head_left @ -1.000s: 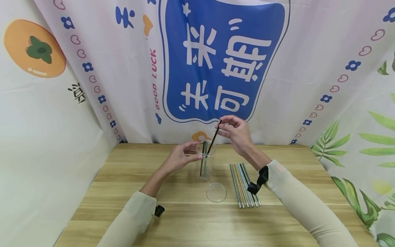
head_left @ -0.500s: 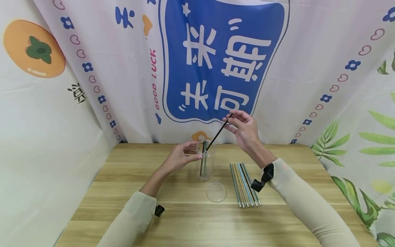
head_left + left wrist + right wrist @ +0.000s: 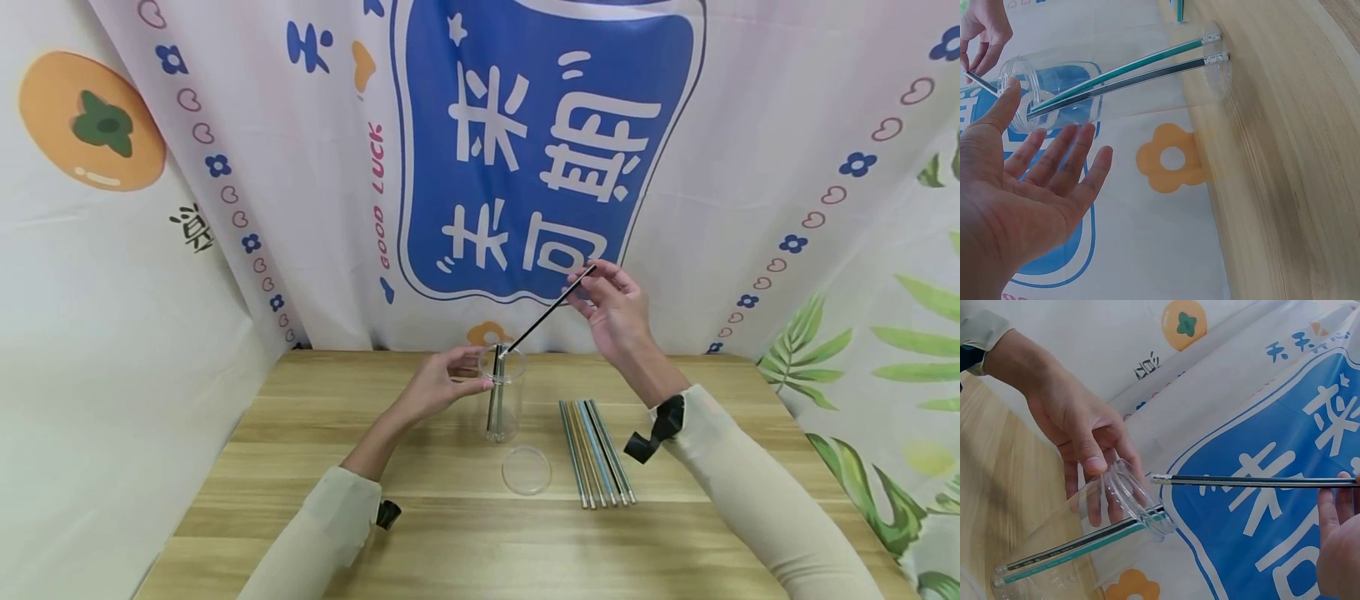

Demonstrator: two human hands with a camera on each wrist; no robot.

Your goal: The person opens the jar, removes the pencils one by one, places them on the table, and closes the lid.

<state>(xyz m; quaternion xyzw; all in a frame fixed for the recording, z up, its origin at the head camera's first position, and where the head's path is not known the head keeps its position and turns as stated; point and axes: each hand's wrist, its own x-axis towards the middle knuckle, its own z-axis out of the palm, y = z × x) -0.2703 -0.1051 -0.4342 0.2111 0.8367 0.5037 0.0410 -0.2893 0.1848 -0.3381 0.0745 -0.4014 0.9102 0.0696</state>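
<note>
In the head view, my left hand [image 3: 442,383] holds a clear plastic jar [image 3: 512,408] near its rim, thumb on the near side and fingers on the far side. The jar stands upright on the table. Inside lean a teal pencil [image 3: 1122,73] and a black pencil [image 3: 1141,77], eraser ends down. My right hand [image 3: 617,312] pinches another black pencil [image 3: 551,308] near its upper end, above and right of the jar. That pencil slants, and its eraser end [image 3: 1161,479] is just at the jar's mouth in the right wrist view.
A round clear lid [image 3: 527,471] lies on the wooden table [image 3: 450,542] in front of the jar. Right of it several pencils [image 3: 596,454] lie side by side, teal, gold, blue and black. A printed cloth [image 3: 675,275] hangs behind the table's back edge.
My right hand has moved up and to the right, drawing the black pencil up out of the jar to its mouth and tilting it flatter. My left hand stays at the jar.
</note>
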